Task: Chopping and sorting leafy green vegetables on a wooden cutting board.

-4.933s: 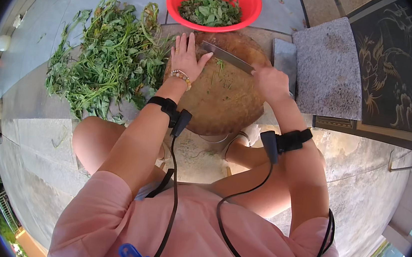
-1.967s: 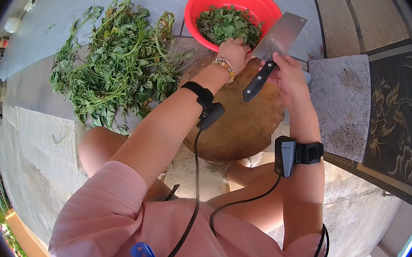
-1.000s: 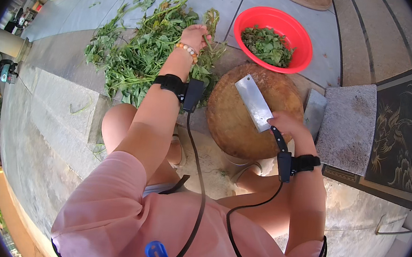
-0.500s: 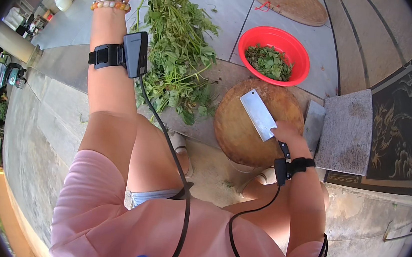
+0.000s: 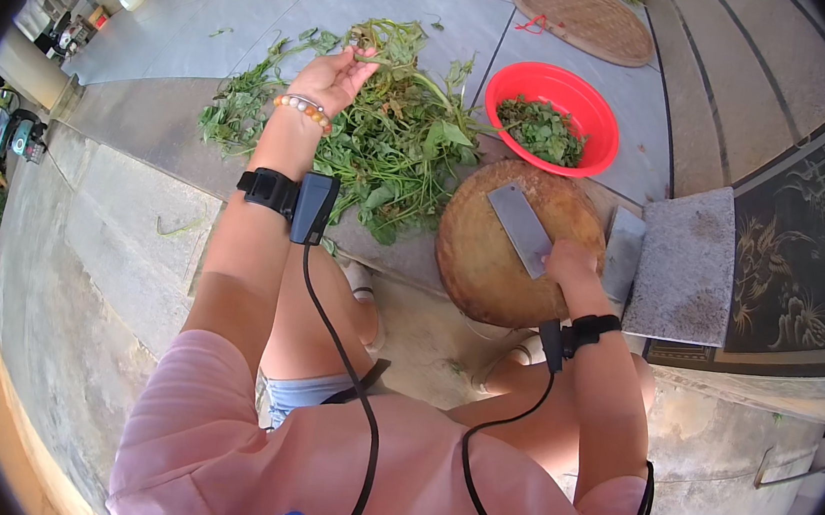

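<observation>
My left hand [image 5: 336, 81] is above the far side of a heap of leafy green vines [image 5: 394, 150], pinching a stem of them between thumb and fingers. The vines lie in a loose tangle on the paving, with some spread out to the left of my wrist. My right hand [image 5: 573, 262] is closed around the handle of a cleaver [image 5: 519, 229], mostly hidden by my fingers. The cleaver's broad blade lies over a round wooden chopping block [image 5: 472, 264], pointing away and to the left. No cut pieces show on the block.
A red plastic basin [image 5: 601, 142] holding chopped leaves stands just beyond the block. Farther back lies a flat woven tray [image 5: 583, 19] with a red string by it. Right of the block are a grey stone slab [image 5: 688, 266] and a dark engraved panel [image 5: 807, 239].
My left hand has come nearer and to the right. The vines, earlier stretched in a long bundle, now lie bunched and spread more to the left. My right hand stays on the cleaver.
</observation>
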The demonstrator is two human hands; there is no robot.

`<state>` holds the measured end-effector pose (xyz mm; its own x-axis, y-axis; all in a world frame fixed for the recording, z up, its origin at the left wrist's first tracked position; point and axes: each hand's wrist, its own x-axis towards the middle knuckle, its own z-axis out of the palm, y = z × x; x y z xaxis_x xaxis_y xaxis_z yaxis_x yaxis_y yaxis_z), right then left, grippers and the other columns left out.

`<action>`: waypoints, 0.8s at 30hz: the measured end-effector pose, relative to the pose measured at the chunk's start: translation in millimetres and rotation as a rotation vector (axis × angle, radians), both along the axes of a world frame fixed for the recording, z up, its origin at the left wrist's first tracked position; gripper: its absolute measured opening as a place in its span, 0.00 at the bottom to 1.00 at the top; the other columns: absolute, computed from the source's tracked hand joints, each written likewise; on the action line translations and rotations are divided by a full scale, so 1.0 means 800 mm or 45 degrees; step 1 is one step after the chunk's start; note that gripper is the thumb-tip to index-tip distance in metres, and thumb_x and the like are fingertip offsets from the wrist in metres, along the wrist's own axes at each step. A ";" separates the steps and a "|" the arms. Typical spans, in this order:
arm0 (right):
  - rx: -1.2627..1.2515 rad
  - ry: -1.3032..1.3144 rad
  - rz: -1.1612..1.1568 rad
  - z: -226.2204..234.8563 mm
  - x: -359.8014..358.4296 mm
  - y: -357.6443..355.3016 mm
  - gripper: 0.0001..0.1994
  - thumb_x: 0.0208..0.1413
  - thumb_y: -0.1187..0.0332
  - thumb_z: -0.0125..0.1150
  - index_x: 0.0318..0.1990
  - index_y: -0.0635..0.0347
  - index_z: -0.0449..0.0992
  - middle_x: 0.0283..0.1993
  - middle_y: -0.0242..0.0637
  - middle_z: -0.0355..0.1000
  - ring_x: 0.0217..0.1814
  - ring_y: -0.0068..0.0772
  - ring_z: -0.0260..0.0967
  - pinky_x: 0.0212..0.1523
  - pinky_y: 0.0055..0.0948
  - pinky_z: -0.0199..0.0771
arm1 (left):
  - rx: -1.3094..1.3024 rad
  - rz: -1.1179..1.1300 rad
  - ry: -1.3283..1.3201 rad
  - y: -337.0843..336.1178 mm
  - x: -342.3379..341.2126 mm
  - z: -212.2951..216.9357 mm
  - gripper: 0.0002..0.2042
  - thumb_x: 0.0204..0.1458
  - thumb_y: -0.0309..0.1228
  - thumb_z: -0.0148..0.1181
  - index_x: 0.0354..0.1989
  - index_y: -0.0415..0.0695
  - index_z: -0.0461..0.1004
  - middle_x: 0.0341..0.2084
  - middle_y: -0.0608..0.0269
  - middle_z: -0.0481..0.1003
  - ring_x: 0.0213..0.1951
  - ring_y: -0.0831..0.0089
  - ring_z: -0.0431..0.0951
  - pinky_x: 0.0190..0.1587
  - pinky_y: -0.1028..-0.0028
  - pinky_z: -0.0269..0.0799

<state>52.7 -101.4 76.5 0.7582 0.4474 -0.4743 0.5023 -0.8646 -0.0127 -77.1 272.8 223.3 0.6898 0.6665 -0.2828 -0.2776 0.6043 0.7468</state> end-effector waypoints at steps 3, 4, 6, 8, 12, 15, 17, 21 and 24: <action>0.200 -0.095 0.056 0.066 -0.023 0.036 0.22 0.51 0.60 0.52 0.54 0.56 0.63 0.46 0.44 0.71 0.50 0.44 0.68 0.48 0.38 0.68 | -0.100 -0.021 -0.123 -0.010 -0.014 0.010 0.07 0.57 0.24 0.44 0.40 0.33 0.63 0.37 0.54 0.71 0.38 0.67 0.74 0.44 0.73 0.76; 0.380 -0.112 0.051 0.083 -0.029 0.045 0.24 0.51 0.61 0.52 0.57 0.54 0.59 0.46 0.44 0.70 0.50 0.45 0.67 0.48 0.39 0.68 | -0.114 -0.033 -0.126 -0.012 -0.016 0.006 0.07 0.57 0.24 0.44 0.40 0.33 0.63 0.37 0.54 0.71 0.38 0.67 0.74 0.44 0.73 0.76; 0.926 -0.035 0.112 0.088 -0.033 0.066 0.29 0.50 0.63 0.54 0.60 0.50 0.52 0.47 0.46 0.69 0.50 0.46 0.66 0.49 0.39 0.67 | -0.013 -0.203 -0.113 -0.016 -0.024 -0.003 0.07 0.57 0.26 0.45 0.39 0.34 0.64 0.35 0.56 0.71 0.37 0.67 0.74 0.44 0.74 0.76; 1.312 -0.052 0.173 0.120 -0.055 0.090 0.32 0.47 0.64 0.57 0.61 0.48 0.53 0.48 0.48 0.68 0.51 0.47 0.65 0.51 0.40 0.65 | -0.048 -0.264 -0.079 -0.032 -0.029 -0.014 0.07 0.57 0.28 0.46 0.38 0.37 0.65 0.33 0.60 0.71 0.36 0.70 0.73 0.40 0.74 0.76; 1.481 -0.254 0.549 0.123 -0.071 0.127 0.35 0.44 0.63 0.61 0.61 0.48 0.52 0.49 0.47 0.67 0.51 0.47 0.65 0.50 0.41 0.65 | -0.020 -0.502 -0.012 -0.064 -0.026 -0.027 0.06 0.56 0.30 0.48 0.36 0.41 0.67 0.28 0.65 0.70 0.34 0.75 0.71 0.35 0.75 0.74; 0.922 0.427 0.504 0.125 -0.086 0.135 0.28 0.44 0.64 0.60 0.56 0.51 0.63 0.41 0.51 0.70 0.45 0.47 0.68 0.49 0.39 0.64 | 0.059 -0.570 -0.065 -0.056 -0.027 -0.030 0.06 0.56 0.30 0.48 0.36 0.41 0.67 0.27 0.67 0.69 0.31 0.76 0.71 0.37 0.73 0.72; 0.851 0.305 0.629 0.084 -0.074 0.136 0.26 0.43 0.63 0.61 0.53 0.51 0.65 0.39 0.51 0.70 0.44 0.48 0.68 0.46 0.39 0.66 | 0.034 -0.382 -0.059 -0.034 -0.025 -0.038 0.05 0.57 0.30 0.47 0.36 0.41 0.67 0.28 0.67 0.69 0.31 0.76 0.70 0.37 0.73 0.73; 0.542 0.200 0.666 0.076 -0.061 0.129 0.22 0.41 0.62 0.62 0.48 0.52 0.70 0.43 0.48 0.70 0.48 0.47 0.66 0.48 0.43 0.64 | -0.214 0.041 -0.187 0.041 -0.047 -0.059 0.07 0.58 0.30 0.45 0.35 0.40 0.66 0.28 0.64 0.71 0.34 0.72 0.73 0.42 0.67 0.74; 0.424 0.040 0.728 0.069 -0.058 0.104 0.25 0.40 0.61 0.64 0.50 0.49 0.68 0.50 0.44 0.66 0.56 0.45 0.60 0.54 0.52 0.56 | -0.334 0.059 -0.315 0.043 -0.048 -0.058 0.07 0.57 0.31 0.46 0.36 0.41 0.67 0.28 0.63 0.72 0.38 0.70 0.74 0.43 0.66 0.74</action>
